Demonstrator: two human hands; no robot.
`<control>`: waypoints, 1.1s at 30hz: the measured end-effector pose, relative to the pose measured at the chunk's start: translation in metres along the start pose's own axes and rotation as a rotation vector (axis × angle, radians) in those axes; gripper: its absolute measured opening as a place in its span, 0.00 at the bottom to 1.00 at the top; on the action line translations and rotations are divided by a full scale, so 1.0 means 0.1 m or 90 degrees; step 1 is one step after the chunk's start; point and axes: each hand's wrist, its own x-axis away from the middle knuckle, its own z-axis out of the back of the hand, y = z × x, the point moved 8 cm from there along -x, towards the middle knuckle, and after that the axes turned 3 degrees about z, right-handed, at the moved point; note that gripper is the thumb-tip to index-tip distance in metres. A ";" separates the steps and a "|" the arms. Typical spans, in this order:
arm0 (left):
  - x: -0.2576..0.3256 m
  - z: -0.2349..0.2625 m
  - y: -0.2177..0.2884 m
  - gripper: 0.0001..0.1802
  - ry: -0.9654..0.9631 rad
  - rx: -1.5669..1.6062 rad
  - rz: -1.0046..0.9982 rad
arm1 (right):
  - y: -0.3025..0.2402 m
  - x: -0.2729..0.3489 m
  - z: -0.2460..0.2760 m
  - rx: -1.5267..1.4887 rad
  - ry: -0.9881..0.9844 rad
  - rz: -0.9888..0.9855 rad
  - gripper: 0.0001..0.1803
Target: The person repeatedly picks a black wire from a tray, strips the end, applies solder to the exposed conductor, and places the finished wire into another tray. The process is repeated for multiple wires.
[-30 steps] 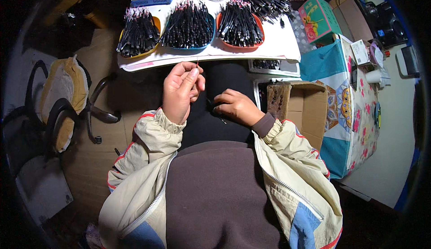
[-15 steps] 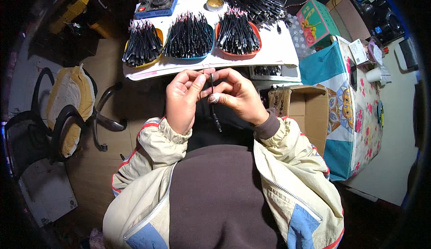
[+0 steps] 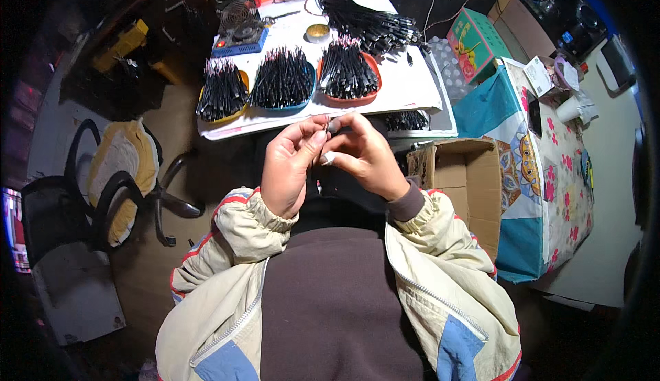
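Observation:
In front of the white table's near edge, my left hand [image 3: 285, 175] and my right hand [image 3: 371, 157] meet, fingertips almost touching. Both pinch a thin black cable with fine reddish wire ends [image 3: 326, 122] at its top. Most of that cable is hidden behind the fingers and against the dark background; a small pale tip [image 3: 319, 187] shows below. A white wrap covers my right thumb's end. Beyond the hands, bundles of short black cables fill a yellow tray [image 3: 244, 80], a blue tray [image 3: 311, 96] and an orange tray [image 3: 375, 92].
On the white table [image 3: 289, 121] are a blue hot-plate device [image 3: 240, 42], a round tin [image 3: 317, 34] and a heap of long black cables [image 3: 371, 20]. An open cardboard box [image 3: 474, 188] stands right, beside a cloth-covered table [image 3: 564, 202]. A chair [image 3: 120, 161] is at left.
The view has shifted, bringing a lit phone into sight at the back. My fingers have drawn closer together, and the cable that hung plainly below them is now mostly hidden.

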 end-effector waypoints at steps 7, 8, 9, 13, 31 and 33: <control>0.01 -0.23 -0.02 0.05 -0.043 -0.099 0.009 | -0.31 0.05 0.37 -0.039 0.084 0.043 0.10; 0.01 -0.25 -0.02 0.05 -0.048 -0.112 0.008 | -0.31 0.05 0.36 -0.029 0.078 0.039 0.10; 0.01 -0.27 -0.01 0.05 -0.060 -0.120 -0.001 | -0.30 0.05 0.34 -0.018 0.068 0.037 0.09; 0.02 -0.28 -0.04 0.06 -0.072 -0.146 0.028 | -0.31 0.06 0.32 -0.009 0.089 0.041 0.05; 0.04 -0.14 -0.06 0.06 -0.125 0.065 0.159 | 0.08 0.04 0.11 -0.383 0.083 -0.081 0.09; 0.04 -0.13 -0.07 0.07 -0.121 0.047 0.177 | -0.01 0.00 0.11 -0.344 0.036 -0.055 0.09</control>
